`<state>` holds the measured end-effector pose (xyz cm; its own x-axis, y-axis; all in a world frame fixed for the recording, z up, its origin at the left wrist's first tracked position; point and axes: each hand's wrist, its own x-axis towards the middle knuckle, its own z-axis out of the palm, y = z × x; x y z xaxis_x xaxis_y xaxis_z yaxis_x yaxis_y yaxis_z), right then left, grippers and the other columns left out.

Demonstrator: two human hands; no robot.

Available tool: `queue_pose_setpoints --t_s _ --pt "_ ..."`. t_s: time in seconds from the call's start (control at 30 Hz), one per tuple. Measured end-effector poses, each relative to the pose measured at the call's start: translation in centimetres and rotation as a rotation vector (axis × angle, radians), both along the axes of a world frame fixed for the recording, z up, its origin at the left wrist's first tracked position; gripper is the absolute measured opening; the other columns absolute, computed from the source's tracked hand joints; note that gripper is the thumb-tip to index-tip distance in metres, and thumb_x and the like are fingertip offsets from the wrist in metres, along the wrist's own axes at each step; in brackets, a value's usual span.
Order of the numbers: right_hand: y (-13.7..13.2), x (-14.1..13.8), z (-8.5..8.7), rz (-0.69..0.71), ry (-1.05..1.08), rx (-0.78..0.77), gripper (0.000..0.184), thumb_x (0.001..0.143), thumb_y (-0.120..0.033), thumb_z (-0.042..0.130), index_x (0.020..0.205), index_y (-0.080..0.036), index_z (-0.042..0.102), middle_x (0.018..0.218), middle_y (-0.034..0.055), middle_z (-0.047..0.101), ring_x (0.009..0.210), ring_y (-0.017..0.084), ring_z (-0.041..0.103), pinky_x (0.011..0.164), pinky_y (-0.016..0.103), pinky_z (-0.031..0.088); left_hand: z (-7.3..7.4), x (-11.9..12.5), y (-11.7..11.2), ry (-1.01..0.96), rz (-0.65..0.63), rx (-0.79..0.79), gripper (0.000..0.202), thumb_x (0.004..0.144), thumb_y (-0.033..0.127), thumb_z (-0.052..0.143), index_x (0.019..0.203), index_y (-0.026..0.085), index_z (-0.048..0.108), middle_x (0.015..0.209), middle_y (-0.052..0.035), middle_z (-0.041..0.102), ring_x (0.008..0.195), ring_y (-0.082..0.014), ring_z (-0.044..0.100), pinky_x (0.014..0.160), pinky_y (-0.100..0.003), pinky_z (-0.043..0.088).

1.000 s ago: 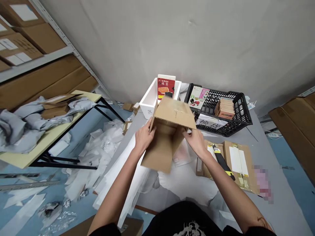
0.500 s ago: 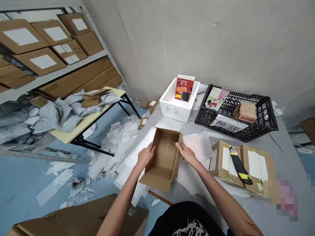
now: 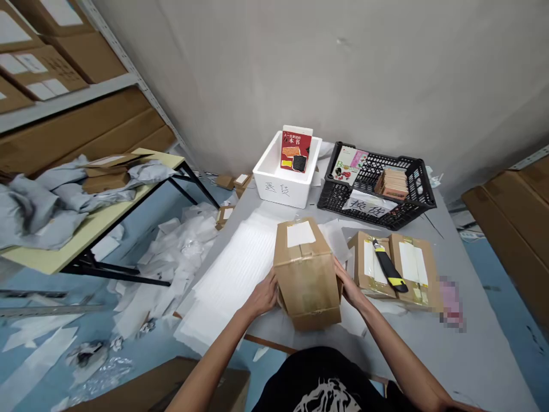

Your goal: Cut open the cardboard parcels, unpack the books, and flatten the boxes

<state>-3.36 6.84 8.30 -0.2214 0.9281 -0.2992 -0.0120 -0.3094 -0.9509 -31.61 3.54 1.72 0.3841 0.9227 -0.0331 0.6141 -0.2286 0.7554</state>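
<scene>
I am holding 1 brown box (image 3: 307, 277) with my 2 hands, and it is sitting right in front of me, over the near side of the grey table (image 3: 476, 349). My left hand (image 3: 263, 294) is pressing on the left side of the box, and my right hand (image 3: 349, 286) is pressing on the right side. My fingers are closing in on the box from both sides, but the box is hiding some of the tips, so I cannot tell if those are spreading or staying together. A white label (image 3: 301, 233) is showing on the far part of the box, and shiny tape is running over the part facing me. I cannot tell if the bottom is touching the table. White thin sheets (image 3: 240, 257) are lying to the left of the box. To the right, 2 taped boxes are resting side by side, the left taped box (image 3: 362, 274) and the right taped box (image 3: 430, 263), with a black and yellow cutter (image 3: 388, 267) lying on top. Farther back, a white tub (image 3: 281, 191) is holding a red book (image 3: 295, 151), and just beside it a black crate (image 3: 409, 216) is holding a picture book (image 3: 349, 163) and a small stack of flat things (image 3: 394, 184)
</scene>
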Motion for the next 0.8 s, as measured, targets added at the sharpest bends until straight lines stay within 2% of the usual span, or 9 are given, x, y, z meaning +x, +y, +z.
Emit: queue_pose_setpoints --t_s 0.1,0.2,0.3,0.4,0.47,0.53,0.6,0.7,0.8 --pt "-2.3 2.2 -2.9 0.024 -0.134 0.068 0.077 0.078 -0.054 0.056 0.147 -0.034 0.028 0.158 -0.0037 0.013 0.145 0.02 0.002 0.117 0.041 0.003 -0.6 0.3 -1.4 -0.149 -0.025 -0.22 0.05 0.087 0.038 0.038 0.131 0.019 0.053 0.13 -0.0111 0.057 0.129 -0.0252 0.045 0.108 -0.045 0.035" --pt "-5.2 2.7 -6.1 -0.003 -0.15 -0.035 0.095 0.073 -0.057 0.058 0.151 -0.03 0.01 0.159 -0.0012 -0.001 0.145 0.022 0.001 0.117 0.042 0.006 -0.7 0.7 -2.1 -0.352 0.097 -0.494 0.051 0.088 0.044 0.033 0.125 0.018 0.058 0.129 -0.0084 0.059 0.129 -0.0252 0.046 0.106 -0.044 0.038" --pt "-7.5 2.3 -8.2 -0.157 -0.105 -0.205 0.104 0.071 -0.065 0.058 0.152 -0.028 0.003 0.159 0.002 0.0 0.145 0.023 0.009 0.117 0.041 0.011 -0.1 1.4 -2.0 -0.412 0.249 -0.665 0.059 0.09 0.054 0.027 0.126 0.017 0.056 0.134 -0.0078 0.056 0.127 -0.0246 0.048 0.104 -0.043 0.04" --pt "-8.5 1.8 -8.8 -0.282 -0.087 -0.34 0.113 0.065 -0.071 0.061 0.152 -0.024 0.006 0.158 0.0056 0.011 0.144 0.023 0.014 0.117 0.04 0.012 1.6 2.4 -1.2 -0.3 0.441 -0.58 0.063 0.089 0.06 0.028 0.131 0.017 0.05 0.138 -0.01 0.052 0.128 -0.024 0.048 0.108 -0.041 0.035" --pt "-8.6 1.4 -8.6 -0.347 -0.047 -0.396 0.117 0.062 -0.072 0.063 0.152 -0.02 0.008 0.157 0.0091 0.018 0.143 0.024 0.02 0.116 0.039 0.018 3.3 3.6 -0.3 -0.203 0.511 -0.515 0.068 0.087 0.059 0.037 0.138 0.015 0.04 0.141 -0.0132 0.048 0.128 -0.0258 0.047 0.106 -0.041 0.037" --pt "-8.6 0.7 -8.2 -0.381 0.015 -0.434 0.116 0.062 -0.07 0.065 0.151 -0.018 0.013 0.153 0.0117 0.029 0.139 0.025 0.031 0.113 0.04 0.027 4.7 5.0 0.5 -0.079 0.488 -0.471 0.075 0.084 0.056 0.046 0.143 0.013 0.03 0.141 -0.0165 0.047 0.125 -0.0284 0.05 0.102 -0.041 0.041" --pt "-8.9 -0.1 -8.1 -0.382 0.052 -0.473 0.108 0.062 -0.067 0.067 0.149 -0.019 0.024 0.148 0.012 0.039 0.135 0.027 0.038 0.11 0.042 0.034 5.4 6.4 0.9 0.065 0.415 -0.385 0.078 0.082 0.053 0.052 0.145 0.014 0.026 0.139 -0.0169 0.049 0.123 -0.0303 0.052 0.098 -0.043 0.044" --pt "-9.7 -1.2 -8.6 -0.325 0.016 -0.551 0.093 0.062 -0.065 0.069 0.139 -0.02 0.043 0.141 0.0127 0.048 0.131 0.03 0.042 0.107 0.045 0.036 4.9 7.6 0.9 0.241 0.324 -0.177 0.072 0.084 0.05 0.05 0.143 0.015 0.029 0.138 -0.0164 0.049 0.122 -0.0321 0.051 0.094 -0.045 0.046" --pt "-10.4 -0.8 -9.0 -0.267 -0.075 -0.573 0.087 0.06 -0.062 0.07 0.132 -0.016 0.051 0.133 0.016 0.055 0.125 0.032 0.049 0.102 0.047 0.04 3.5 7.4 0.5 0.361 0.287 -0.004 0.066 0.088 0.049 0.044 0.14 0.009 0.034 0.133 -0.0207 0.051 0.119 -0.0333 0.052 0.092 -0.047 0.047"
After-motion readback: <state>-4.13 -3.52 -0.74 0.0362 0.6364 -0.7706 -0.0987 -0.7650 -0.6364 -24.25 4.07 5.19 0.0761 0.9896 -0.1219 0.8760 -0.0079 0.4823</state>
